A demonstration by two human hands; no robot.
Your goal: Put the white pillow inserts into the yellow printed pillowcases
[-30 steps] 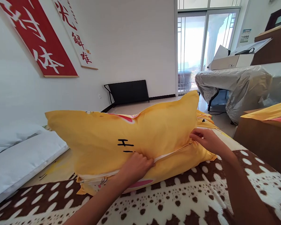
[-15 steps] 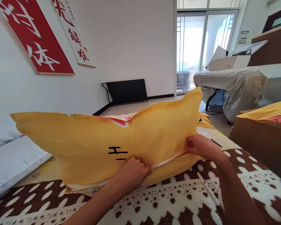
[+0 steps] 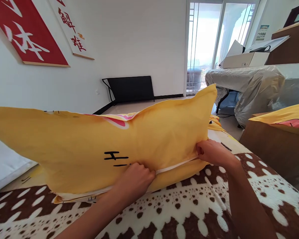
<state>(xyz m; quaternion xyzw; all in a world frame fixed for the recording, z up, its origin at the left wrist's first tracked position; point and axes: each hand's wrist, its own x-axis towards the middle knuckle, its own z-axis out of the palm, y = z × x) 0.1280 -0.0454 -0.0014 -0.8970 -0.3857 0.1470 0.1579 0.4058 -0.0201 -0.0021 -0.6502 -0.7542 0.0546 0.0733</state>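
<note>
A large yellow pillow in a printed pillowcase [image 3: 89, 146] lies across a brown and white spotted blanket [image 3: 189, 212] in front of me. Along its near edge runs an open seam where the white inner pillow [image 3: 174, 166] shows. My left hand [image 3: 136, 181] is closed, pinching that seam near the middle. Further right, my right hand [image 3: 213, 152] grips the yellow cloth at the seam's end, fingers curled round the fabric.
A white pillow [image 3: 5, 166] lies at the left. A brown box [image 3: 276, 146] with yellow cloth on it stands at the right. Behind it is plastic-covered furniture [image 3: 249, 86]. A black folded frame [image 3: 131, 89] leans on the far wall beside glass doors [image 3: 209, 43].
The pillow has slid to the left and nearer, its left corner now past the picture's edge. Both hands have kept their hold on the seam, the right one drawn slightly inward.
</note>
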